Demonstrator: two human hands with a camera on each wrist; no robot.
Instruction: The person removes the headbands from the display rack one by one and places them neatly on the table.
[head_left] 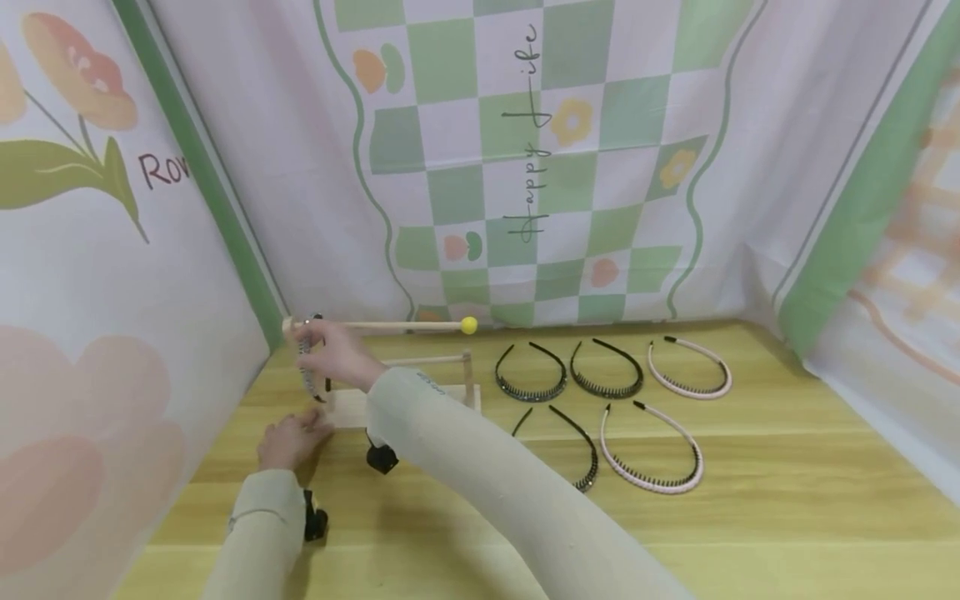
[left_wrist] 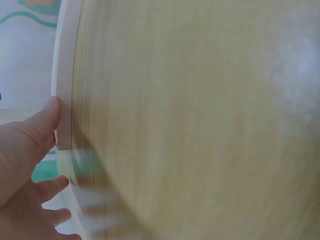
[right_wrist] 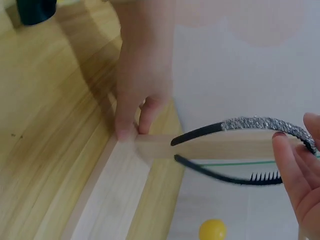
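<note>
two hands share the work: the left hand [head_left: 288, 440] lies with straight fingers against the stand's base [head_left: 348, 408], bracing it, while the right hand [head_left: 333, 354] pinches a glittery headband [right_wrist: 260, 125] straddling the rod [head_left: 390, 325] near the post. best to keep the base pinned and let the band settle squarely astride.

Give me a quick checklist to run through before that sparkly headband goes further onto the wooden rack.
1. Right hand grips the glitter headband: ok.
2. Headband straddles the rack's post: ok, one arm on each side.
3. Left hand steadies the rack base: ok, fingers touch its edge.
4. Upper rod with the yellow ball free of other headbands: ok.
5. Headband teeth unbroken: cannot tell.
6. Five headbands on the table lie away from the rack: ok.
</note>
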